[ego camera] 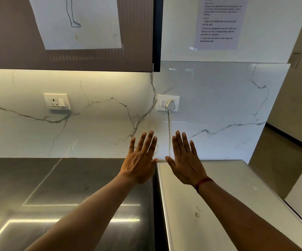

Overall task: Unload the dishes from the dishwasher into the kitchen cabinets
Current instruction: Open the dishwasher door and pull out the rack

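Observation:
My left hand (140, 160) and my right hand (186, 161) are held out side by side in front of me, backs up, fingers straight and spread. Neither hand holds anything. They hover above the seam between the dark glossy countertop (56, 192) and the white top of an appliance (219, 196). A red band circles my right wrist. An upper cabinet (16, 42) with a brown door hangs at the top left. No dishes and no dishwasher door or rack are in view.
A marble backsplash (101, 127) carries a wall socket (56, 102) on the left and a socket with a white plug and cord (168, 105) in the middle. A drawing sheet (85, 33) is stuck on the cabinet door, an instruction sheet (219, 24) on the wall.

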